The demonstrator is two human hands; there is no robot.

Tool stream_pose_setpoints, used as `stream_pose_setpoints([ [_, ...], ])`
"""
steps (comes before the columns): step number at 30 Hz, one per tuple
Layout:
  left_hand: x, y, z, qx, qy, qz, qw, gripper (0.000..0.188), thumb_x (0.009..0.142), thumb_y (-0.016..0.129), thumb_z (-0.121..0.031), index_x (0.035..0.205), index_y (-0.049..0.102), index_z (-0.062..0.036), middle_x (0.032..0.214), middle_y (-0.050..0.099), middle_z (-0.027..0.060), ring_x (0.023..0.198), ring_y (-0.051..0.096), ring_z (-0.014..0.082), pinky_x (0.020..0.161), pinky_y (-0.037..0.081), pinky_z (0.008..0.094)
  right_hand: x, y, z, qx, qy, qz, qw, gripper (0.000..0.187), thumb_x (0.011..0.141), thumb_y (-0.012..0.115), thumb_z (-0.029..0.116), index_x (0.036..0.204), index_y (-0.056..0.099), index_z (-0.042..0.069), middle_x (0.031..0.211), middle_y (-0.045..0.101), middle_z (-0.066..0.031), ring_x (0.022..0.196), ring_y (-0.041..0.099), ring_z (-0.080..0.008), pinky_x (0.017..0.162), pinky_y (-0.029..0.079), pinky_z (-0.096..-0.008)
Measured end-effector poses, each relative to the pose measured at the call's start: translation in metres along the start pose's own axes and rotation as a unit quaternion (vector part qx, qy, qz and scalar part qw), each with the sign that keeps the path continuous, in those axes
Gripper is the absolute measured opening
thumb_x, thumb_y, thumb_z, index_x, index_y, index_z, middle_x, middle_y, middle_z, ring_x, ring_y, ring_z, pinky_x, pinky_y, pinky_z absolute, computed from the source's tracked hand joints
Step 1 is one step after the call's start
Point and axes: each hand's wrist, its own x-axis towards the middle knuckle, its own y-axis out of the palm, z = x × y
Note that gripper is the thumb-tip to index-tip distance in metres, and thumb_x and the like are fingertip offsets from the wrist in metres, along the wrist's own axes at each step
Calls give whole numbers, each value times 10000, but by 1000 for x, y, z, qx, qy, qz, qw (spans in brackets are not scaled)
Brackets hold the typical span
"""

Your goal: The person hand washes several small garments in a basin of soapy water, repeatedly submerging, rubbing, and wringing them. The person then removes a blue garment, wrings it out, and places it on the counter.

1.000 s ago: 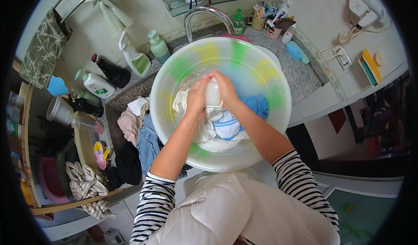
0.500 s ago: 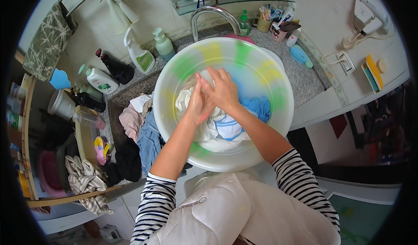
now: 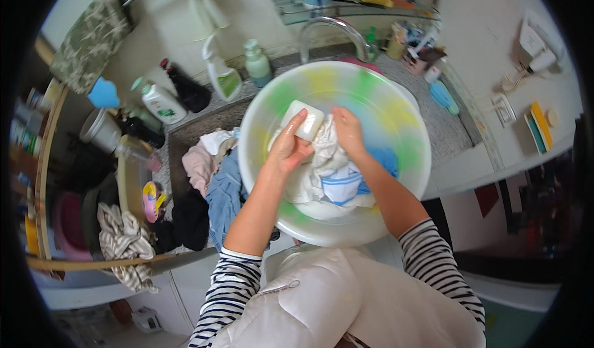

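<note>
Your left hand [image 3: 291,147] is closed around the white soap bar [image 3: 304,124], just above frame centre, its long axis tilted up-right. The white cloth [image 3: 325,165] lies directly right of the bar, touching it. Your right hand [image 3: 348,134] pinches that cloth's upper edge, inside the pale basin [image 3: 408,162].

1. The left hand [image 3: 289,147] now grips the white soap bar [image 3: 304,124] in plain sight at the basin's far left side; half a second ago both hands were pressed together over the laundry.
2. The right hand [image 3: 346,133] has parted from the left and now pinches the white cloth [image 3: 325,168] just beside the soap.
</note>
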Motion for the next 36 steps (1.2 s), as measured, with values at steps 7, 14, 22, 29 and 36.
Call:
stream_pose_setpoints([
  [7,-82,-49,-83,-70,198,3,978,411,857,607,-289,1144,476,-27,1087,574,157,984,583,300,822,518,390,4,-23,7,86,126,103,983,229,898,505,237,797,588,49,687,519,3,640,455,-82,595,381,-238],
  [14,-209,-254,-184,24,339,-356,871,362,825,653,-284,1109,522,-103,1022,594,106,903,609,252,657,524,254,4,-15,27,110,220,142,959,238,908,506,240,776,572,55,622,467,25,579,412,-59,532,325,-216],
  [22,-262,-360,-220,19,241,-510,826,372,853,598,-332,1063,535,-31,879,618,127,700,632,222,604,564,295,-3,-11,20,56,220,157,961,224,900,498,237,807,583,52,647,490,7,602,442,-87,554,355,-238],
  [29,-244,-297,-213,312,361,-556,680,356,876,521,-186,1193,420,-61,637,561,62,445,493,122,412,423,239,2,-13,31,117,197,126,965,212,875,529,251,872,599,51,732,537,-26,668,498,-113,613,412,-254],
  [36,-84,-21,-62,463,139,-2,875,360,902,532,-283,1214,491,-110,949,588,52,848,574,128,714,495,270,16,-31,78,314,223,137,912,200,894,544,236,930,564,40,731,521,-3,630,483,-78,566,408,-228],
])
